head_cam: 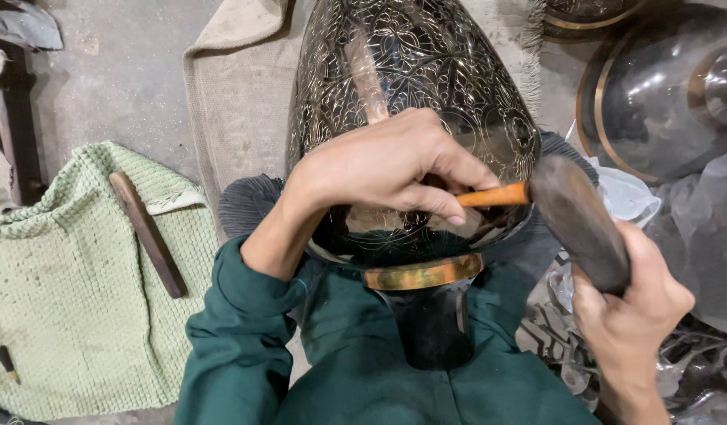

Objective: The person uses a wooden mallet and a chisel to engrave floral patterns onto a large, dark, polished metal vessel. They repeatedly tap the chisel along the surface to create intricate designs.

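Brass-banded engraved black vase (410, 79) lay across the lap, centre frame. Left hand (379, 169) rested on its belly, fingers pinching an orange-handled chisel (495, 194). At 4 o'clock, right hand (627, 311) gripped a dark wooden mallet (580, 220) meeting the chisel's end. Wooden stick (147, 234) lay on green knitted cloth (72, 299) at 9 o'clock.

Black gold-engraved floral vase (410, 86), green cloth (72, 283)
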